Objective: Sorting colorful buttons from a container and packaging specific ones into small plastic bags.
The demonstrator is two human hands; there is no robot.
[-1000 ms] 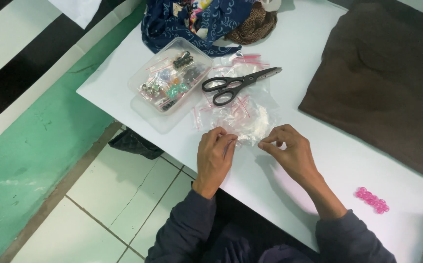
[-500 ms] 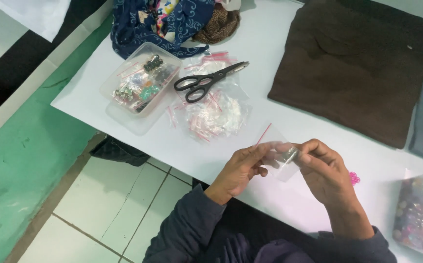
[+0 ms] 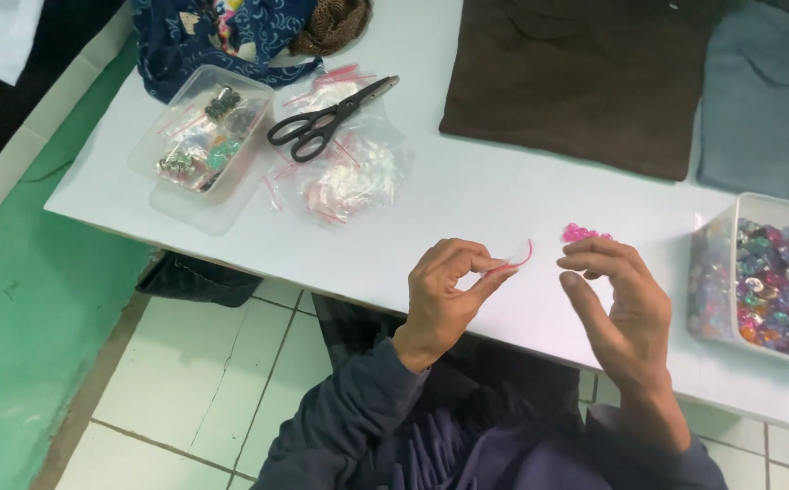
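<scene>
- Since half a second ago, both my hands have parted and the small clear packet they held between them no longer shows; the view has also swung right, bringing a clear plastic box of multicoloured beads into sight.
- My left hand now pinches a thin pink curved strip between thumb and forefinger, above the white tabletop.
- My right hand is loosely curled, fingers bent but gripping nothing, just beside the strip's free end.
- A small cluster of pink beads lies on the tabletop just beyond my right fingertips.
- Farther off: black-handled scissors on clear bags of pink-and-white bits, a lidded clear container of mixed trinkets, a folded brown cloth.
- Step in hand, as I judge it: readying the strip for a bead. The next move calls for a fine fingertip pick-up with my right hand and a steady left.
</scene>
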